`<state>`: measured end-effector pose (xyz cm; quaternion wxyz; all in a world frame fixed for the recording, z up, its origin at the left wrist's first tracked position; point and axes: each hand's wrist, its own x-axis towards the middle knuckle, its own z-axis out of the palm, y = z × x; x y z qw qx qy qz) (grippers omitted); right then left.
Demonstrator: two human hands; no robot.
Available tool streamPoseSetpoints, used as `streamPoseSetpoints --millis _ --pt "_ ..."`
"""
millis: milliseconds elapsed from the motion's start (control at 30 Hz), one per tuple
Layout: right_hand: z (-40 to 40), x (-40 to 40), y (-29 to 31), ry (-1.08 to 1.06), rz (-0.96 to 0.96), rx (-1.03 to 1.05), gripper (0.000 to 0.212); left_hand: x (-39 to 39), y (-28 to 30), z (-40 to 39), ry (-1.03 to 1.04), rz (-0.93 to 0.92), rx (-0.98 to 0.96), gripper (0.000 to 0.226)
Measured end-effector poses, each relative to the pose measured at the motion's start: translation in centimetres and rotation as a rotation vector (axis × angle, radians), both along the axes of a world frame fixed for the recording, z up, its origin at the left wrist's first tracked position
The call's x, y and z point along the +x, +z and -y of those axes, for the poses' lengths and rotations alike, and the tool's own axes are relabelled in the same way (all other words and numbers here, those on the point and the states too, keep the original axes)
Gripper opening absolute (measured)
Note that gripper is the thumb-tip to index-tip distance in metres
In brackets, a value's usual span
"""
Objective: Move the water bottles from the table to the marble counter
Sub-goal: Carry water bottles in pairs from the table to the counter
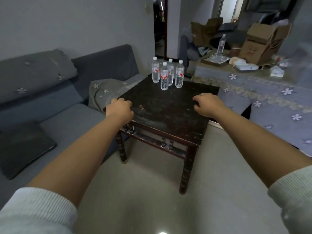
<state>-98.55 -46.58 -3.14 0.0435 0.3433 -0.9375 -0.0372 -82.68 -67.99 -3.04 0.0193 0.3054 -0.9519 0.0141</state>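
Observation:
Several clear water bottles point(164, 76) with white caps and red-and-white labels stand upright in a tight group at the far corner of a dark wooden table point(168, 108). My left hand point(120, 108) hovers over the table's near left corner, fingers loosely curled, holding nothing. Over the near right part of the table my right hand point(207, 104) reaches forward, fingers also loosely curled and empty. Both hands are well short of the bottles. One more bottle point(221, 44) stands far back on a cluttered surface at the right.
A grey sofa point(59, 107) with a dark cushion point(22, 149) lies along the left. At the right is a blue flowered cover point(270, 98) over furniture, with cardboard boxes point(263, 41) and food containers behind it. A doorway point(159, 27) opens behind the table. Pale floor lies below.

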Motion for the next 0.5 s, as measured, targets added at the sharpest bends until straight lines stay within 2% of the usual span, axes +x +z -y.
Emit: streamPoseSetpoints --millis 267,500 --pt "9.1 -12.5 -0.3 -0.073 0.045 -0.058 0.042 -13.9 -0.7 9.3 -0.071 -0.007 0.044 0.042" --pt "16.2 -26.9 1.7 -0.154 0.083 -0.239 0.033 -29.3 0.5 16.3 -0.099 -0.001 0.041 0.040"
